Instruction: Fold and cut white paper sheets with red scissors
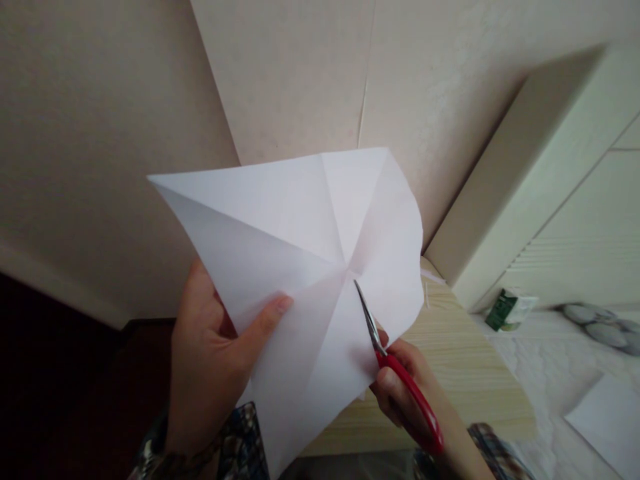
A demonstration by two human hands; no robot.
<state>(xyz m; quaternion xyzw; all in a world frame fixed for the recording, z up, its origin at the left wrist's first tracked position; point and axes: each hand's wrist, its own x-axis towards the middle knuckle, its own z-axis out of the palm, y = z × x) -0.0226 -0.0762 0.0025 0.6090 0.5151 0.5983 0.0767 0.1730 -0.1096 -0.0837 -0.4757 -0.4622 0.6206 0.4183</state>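
A creased white sheet of paper (295, 247) is held up in front of the wall. My left hand (210, 360) grips its lower left part, thumb pressed on the front. Red-handled scissors (400, 373) sit in my right hand (405, 393), at the lower right. The metal blades run up along a fold, with the tip close to the point where the creases meet at the paper's middle.
A light wooden table (465, 360) lies below the paper. Beside it is a bed with a white cover (555, 373), a loose white sheet (607, 420) and a small green and white pack (507, 310). A pale cabinet (545, 180) stands at the right.
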